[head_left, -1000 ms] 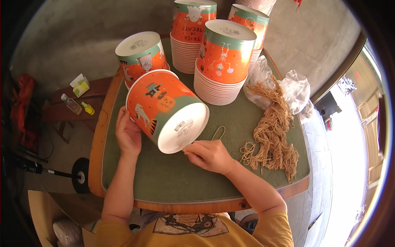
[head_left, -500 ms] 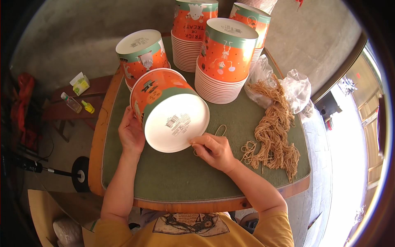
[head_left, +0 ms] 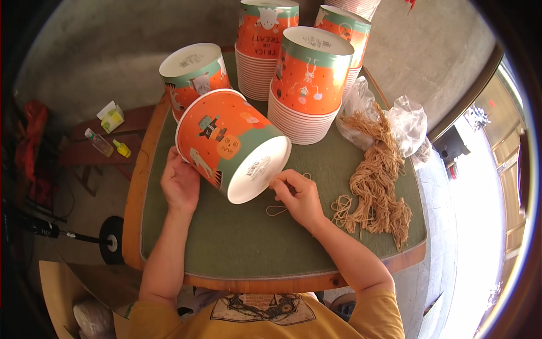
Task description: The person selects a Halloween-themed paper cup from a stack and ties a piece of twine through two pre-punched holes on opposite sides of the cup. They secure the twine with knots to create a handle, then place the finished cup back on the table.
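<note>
An orange and green paper bucket (head_left: pixel 228 144) lies tilted on its side over the green table (head_left: pixel 237 243), its white bottom facing me. My left hand (head_left: pixel 180 183) cups its left wall and holds it up. My right hand (head_left: pixel 299 195) sits just right of the bucket's white bottom, fingers pinched on a thin tan string loop (head_left: pixel 278 210) that trails onto the table. A heap of tan string loops (head_left: pixel 377 178) lies to the right of that hand.
Upside-down stacks of the same buckets (head_left: pixel 309 85) stand at the table's far side, one more at far left (head_left: pixel 192 73). Crumpled clear plastic bags (head_left: pixel 409 121) lie behind the string heap. A low side table with small bottles (head_left: pixel 104 144) stands to the left.
The bucket has turned in my left hand, its white bottom swinging from facing me to facing right. My right hand has moved up to the bucket's bottom edge with the string loop.
</note>
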`<state>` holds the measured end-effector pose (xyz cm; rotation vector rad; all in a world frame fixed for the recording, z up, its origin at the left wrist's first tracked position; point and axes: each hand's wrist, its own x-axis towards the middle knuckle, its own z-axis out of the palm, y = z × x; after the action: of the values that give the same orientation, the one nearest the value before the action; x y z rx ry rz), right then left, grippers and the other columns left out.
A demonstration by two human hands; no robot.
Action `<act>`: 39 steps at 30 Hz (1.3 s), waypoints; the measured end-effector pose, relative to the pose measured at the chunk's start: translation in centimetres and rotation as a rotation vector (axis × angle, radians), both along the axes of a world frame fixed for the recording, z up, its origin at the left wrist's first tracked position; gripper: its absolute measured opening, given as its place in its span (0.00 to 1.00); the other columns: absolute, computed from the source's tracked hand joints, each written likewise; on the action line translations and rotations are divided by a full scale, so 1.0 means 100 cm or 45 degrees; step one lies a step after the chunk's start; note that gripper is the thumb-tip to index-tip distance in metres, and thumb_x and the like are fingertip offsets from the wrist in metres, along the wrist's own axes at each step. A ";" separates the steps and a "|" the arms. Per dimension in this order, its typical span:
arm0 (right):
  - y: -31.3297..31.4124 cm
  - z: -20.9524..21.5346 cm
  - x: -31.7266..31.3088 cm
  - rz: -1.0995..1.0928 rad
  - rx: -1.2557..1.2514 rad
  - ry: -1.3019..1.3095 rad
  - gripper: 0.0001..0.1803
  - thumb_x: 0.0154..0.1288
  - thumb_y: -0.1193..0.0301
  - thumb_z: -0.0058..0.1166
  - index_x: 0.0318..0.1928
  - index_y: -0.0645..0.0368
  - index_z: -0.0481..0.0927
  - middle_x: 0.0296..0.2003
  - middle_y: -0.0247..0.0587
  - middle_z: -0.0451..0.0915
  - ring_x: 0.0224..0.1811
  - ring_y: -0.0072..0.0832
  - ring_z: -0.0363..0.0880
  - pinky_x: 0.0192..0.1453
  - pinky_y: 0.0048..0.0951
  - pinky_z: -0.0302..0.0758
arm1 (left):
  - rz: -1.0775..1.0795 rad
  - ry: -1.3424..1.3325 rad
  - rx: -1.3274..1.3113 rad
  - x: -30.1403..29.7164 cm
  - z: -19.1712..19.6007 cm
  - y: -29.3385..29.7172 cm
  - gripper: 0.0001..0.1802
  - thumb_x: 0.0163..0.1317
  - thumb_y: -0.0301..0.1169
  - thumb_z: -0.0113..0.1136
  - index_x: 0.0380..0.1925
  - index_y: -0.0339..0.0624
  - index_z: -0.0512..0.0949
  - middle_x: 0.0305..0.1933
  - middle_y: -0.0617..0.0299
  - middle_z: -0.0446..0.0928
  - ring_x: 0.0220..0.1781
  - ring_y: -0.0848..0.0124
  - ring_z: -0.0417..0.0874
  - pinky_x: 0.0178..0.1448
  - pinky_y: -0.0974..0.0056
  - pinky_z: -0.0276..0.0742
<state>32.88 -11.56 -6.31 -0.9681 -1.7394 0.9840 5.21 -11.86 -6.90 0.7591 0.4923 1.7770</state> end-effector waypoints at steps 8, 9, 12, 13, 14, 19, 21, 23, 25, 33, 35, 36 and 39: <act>0.007 0.004 0.005 -0.054 -0.465 0.300 0.11 0.77 0.66 0.49 0.48 0.61 0.80 0.37 0.31 0.83 0.35 0.14 0.81 0.27 0.19 0.75 | 0.114 -0.029 -0.138 0.006 -0.001 -0.004 0.09 0.71 0.30 0.47 0.47 0.43 0.72 0.62 0.61 0.74 0.67 0.66 0.72 0.71 0.58 0.61; 0.006 0.005 0.004 -0.068 -0.481 0.304 0.12 0.77 0.66 0.49 0.48 0.60 0.80 0.36 0.30 0.83 0.34 0.14 0.80 0.27 0.19 0.75 | 0.124 0.077 -0.138 0.006 -0.001 -0.003 0.09 0.70 0.30 0.47 0.47 0.43 0.73 0.64 0.59 0.73 0.68 0.65 0.71 0.72 0.58 0.62; 0.006 0.005 0.005 -0.087 -0.522 0.335 0.12 0.77 0.66 0.48 0.49 0.60 0.80 0.38 0.30 0.83 0.33 0.13 0.78 0.28 0.20 0.76 | 0.144 0.327 -0.143 0.008 0.000 0.000 0.12 0.69 0.28 0.47 0.48 0.40 0.75 0.69 0.56 0.70 0.70 0.65 0.70 0.72 0.59 0.64; 0.009 0.001 0.006 -0.079 -0.532 0.357 0.13 0.77 0.66 0.48 0.50 0.60 0.80 0.41 0.32 0.83 0.34 0.13 0.78 0.29 0.20 0.77 | 0.144 0.364 -0.148 0.009 0.000 0.002 0.13 0.69 0.28 0.47 0.49 0.39 0.76 0.70 0.55 0.69 0.70 0.65 0.71 0.71 0.60 0.66; 0.010 -0.001 0.007 -0.071 -0.543 0.379 0.13 0.77 0.66 0.48 0.50 0.60 0.80 0.45 0.33 0.84 0.36 0.14 0.79 0.30 0.20 0.78 | 0.144 0.401 -0.154 0.009 0.001 0.003 0.14 0.69 0.28 0.47 0.50 0.38 0.76 0.71 0.55 0.68 0.70 0.65 0.71 0.71 0.60 0.67; 0.014 -0.001 0.009 0.008 -0.542 0.587 0.13 0.77 0.64 0.49 0.47 0.61 0.80 0.67 0.42 0.71 0.46 0.17 0.78 0.36 0.22 0.82 | 0.232 0.446 -0.455 0.011 0.007 0.000 0.17 0.70 0.29 0.45 0.54 0.36 0.76 0.67 0.56 0.72 0.65 0.68 0.75 0.68 0.62 0.70; 0.014 0.002 0.010 0.017 -0.527 0.631 0.13 0.77 0.64 0.49 0.46 0.60 0.80 0.70 0.43 0.68 0.47 0.18 0.78 0.37 0.23 0.83 | 0.177 0.315 -0.464 0.009 0.007 -0.001 0.18 0.71 0.30 0.45 0.55 0.36 0.75 0.65 0.56 0.74 0.65 0.69 0.76 0.68 0.62 0.70; 0.011 0.008 0.008 -0.015 -0.505 0.664 0.12 0.78 0.64 0.48 0.44 0.60 0.80 0.69 0.43 0.69 0.46 0.18 0.78 0.37 0.23 0.83 | 0.103 0.140 -0.368 0.005 0.005 -0.001 0.19 0.71 0.30 0.44 0.58 0.35 0.74 0.62 0.55 0.76 0.66 0.69 0.75 0.69 0.62 0.69; 0.012 0.008 0.008 -0.009 -0.431 0.689 0.12 0.78 0.66 0.47 0.42 0.60 0.79 0.69 0.44 0.69 0.44 0.17 0.77 0.37 0.23 0.82 | 0.057 0.263 -0.238 0.009 0.010 -0.001 0.22 0.70 0.29 0.45 0.61 0.34 0.72 0.63 0.55 0.75 0.66 0.67 0.75 0.70 0.62 0.69; 0.016 0.020 0.016 -0.024 -0.002 0.508 0.10 0.76 0.72 0.47 0.36 0.63 0.75 0.66 0.45 0.70 0.37 0.15 0.76 0.38 0.23 0.76 | -0.230 0.459 -0.317 0.011 0.033 0.037 0.25 0.65 0.23 0.49 0.63 0.37 0.71 0.64 0.56 0.72 0.61 0.69 0.77 0.64 0.64 0.74; 0.015 0.029 0.018 -0.046 0.113 0.370 0.08 0.75 0.74 0.48 0.36 0.65 0.75 0.65 0.46 0.71 0.35 0.16 0.76 0.38 0.22 0.76 | -0.246 0.496 -0.309 0.011 0.039 0.051 0.24 0.64 0.22 0.49 0.61 0.37 0.72 0.60 0.57 0.75 0.57 0.71 0.79 0.60 0.66 0.77; 0.017 0.028 0.018 -0.057 0.133 0.353 0.08 0.74 0.75 0.48 0.36 0.66 0.75 0.64 0.46 0.72 0.34 0.17 0.77 0.37 0.23 0.76 | -0.251 0.522 -0.299 0.009 0.042 0.058 0.23 0.64 0.22 0.50 0.60 0.38 0.73 0.59 0.57 0.76 0.55 0.73 0.80 0.58 0.67 0.78; 0.020 0.023 0.020 -0.101 0.166 0.293 0.06 0.71 0.78 0.49 0.35 0.67 0.75 0.61 0.47 0.75 0.32 0.19 0.79 0.36 0.23 0.77 | -0.286 0.550 -0.273 0.005 0.033 0.077 0.21 0.65 0.22 0.49 0.58 0.37 0.75 0.54 0.60 0.79 0.52 0.75 0.81 0.56 0.68 0.79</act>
<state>34.90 -9.60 -4.00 -0.8012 -1.5416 0.8827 5.68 -4.19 -3.57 1.0066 0.8353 1.3269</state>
